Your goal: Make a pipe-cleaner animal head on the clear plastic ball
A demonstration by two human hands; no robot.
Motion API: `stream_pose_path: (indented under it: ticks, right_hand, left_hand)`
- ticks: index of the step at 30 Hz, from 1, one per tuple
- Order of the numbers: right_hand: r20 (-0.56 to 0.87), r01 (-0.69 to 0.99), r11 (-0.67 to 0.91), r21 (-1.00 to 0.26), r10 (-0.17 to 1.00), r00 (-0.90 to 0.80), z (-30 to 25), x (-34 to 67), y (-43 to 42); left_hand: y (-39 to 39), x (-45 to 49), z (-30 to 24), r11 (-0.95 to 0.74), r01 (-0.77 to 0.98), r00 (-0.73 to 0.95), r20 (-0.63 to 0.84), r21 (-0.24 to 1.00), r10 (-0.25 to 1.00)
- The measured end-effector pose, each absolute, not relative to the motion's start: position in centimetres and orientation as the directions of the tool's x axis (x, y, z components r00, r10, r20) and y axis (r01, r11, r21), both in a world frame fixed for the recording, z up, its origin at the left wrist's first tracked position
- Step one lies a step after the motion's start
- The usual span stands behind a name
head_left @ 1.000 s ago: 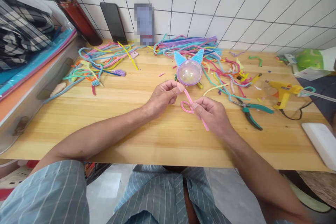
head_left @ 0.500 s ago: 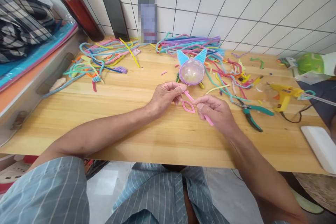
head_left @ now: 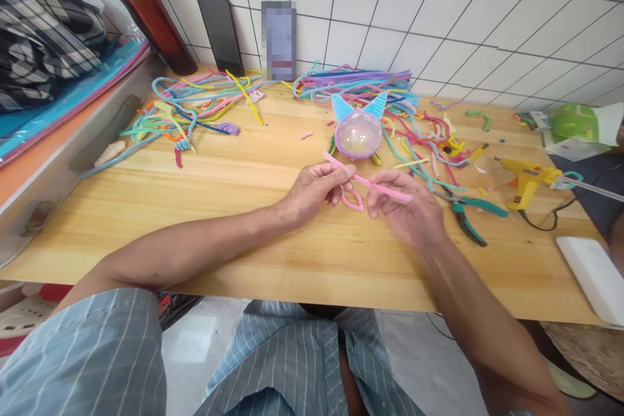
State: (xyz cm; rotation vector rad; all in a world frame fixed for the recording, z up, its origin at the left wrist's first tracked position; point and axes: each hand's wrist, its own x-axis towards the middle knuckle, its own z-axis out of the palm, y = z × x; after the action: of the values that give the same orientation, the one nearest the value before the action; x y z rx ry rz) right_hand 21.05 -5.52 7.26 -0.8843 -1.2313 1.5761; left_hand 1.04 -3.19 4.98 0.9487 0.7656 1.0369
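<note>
Both hands work a pink pipe cleaner [head_left: 371, 186] above the wooden table [head_left: 234, 208]. My left hand [head_left: 314, 188] pinches it where a small pink loop hangs below the fingers. My right hand [head_left: 407, 208] is closed on the long free end, which lies nearly level and points right. Just behind the hands sits a clear iridescent ball with two blue fuzzy ears [head_left: 358, 130].
Piles of coloured pipe cleaners [head_left: 195, 110] spread over the back of the table. Teal-handled pliers [head_left: 463, 211] and a yellow glue gun [head_left: 529, 177] lie at the right, with a white block [head_left: 589, 273] near the right edge. A red flask [head_left: 143, 6] and dark phone [head_left: 221, 32] lean on the tiled wall.
My right hand has swung the free end of the pink pipe cleaner from pointing down and right to lying nearly level across the loop. My left hand has kept its pinch.
</note>
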Motion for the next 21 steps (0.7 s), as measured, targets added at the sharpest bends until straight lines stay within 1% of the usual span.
stream_pose_path:
  ticks: [2, 4, 7, 9, 11, 14, 17, 19, 21]
  right_hand:
    - [0.091, -0.196, 0.038, -0.980, 0.960, -0.265, 6.8, 21.1, -5.5]
    - [0.181, -0.117, 0.161, -0.980, 0.966, -0.185, 6.2, 21.2, -5.5]
    - [0.270, -0.018, 0.269, -0.963, 0.958, -0.093, 5.2, 21.3, -5.3]
    - [0.267, -0.004, 0.267, -0.964, 0.962, -0.056, 4.9, 21.4, -5.1]
    - [0.216, -0.018, 0.215, -0.976, 0.976, -0.043, 4.9, 21.5, -4.9]
    - [0.150, -0.038, 0.148, -0.988, 0.987, -0.051, 5.2, 21.4, -4.7]
    - [0.134, -0.046, 0.131, -0.990, 0.990, -0.051, 5.6, 21.3, -4.8]
    - [0.120, -0.066, 0.116, -0.991, 0.992, -0.050, 5.7, 21.3, -4.8]
    - [0.094, -0.082, 0.089, -0.993, 0.994, -0.059, 5.8, 21.3, -4.7]
  left_hand:
    - [-3.1, 1.0, 4.9, 0.198, -0.327, 0.283, -0.105, 0.924, 0.954]
    - [-3.1, 1.0, 4.8, 0.196, -0.285, 0.251, -0.124, 0.938, 0.960]
    - [-3.2, 1.0, 4.6, 0.207, -0.163, 0.264, -0.160, 0.965, 0.951]
    - [-3.2, 1.0, 4.4, 0.216, -0.087, 0.290, -0.183, 0.972, 0.939]
    - [-3.3, 1.1, 4.2, 0.212, -0.082, 0.304, -0.178, 0.974, 0.936]
    - [-3.3, 1.2, 4.0, 0.209, -0.201, 0.281, -0.148, 0.957, 0.948]
    - [-3.2, 1.4, 4.0, 0.241, -0.336, 0.253, -0.159, 0.911, 0.954]
    - [-3.3, 1.4, 3.9, 0.264, -0.389, 0.270, -0.165, 0.882, 0.949]
    - [-3.4, 1.4, 3.8, 0.268, -0.402, 0.308, -0.146, 0.875, 0.940]
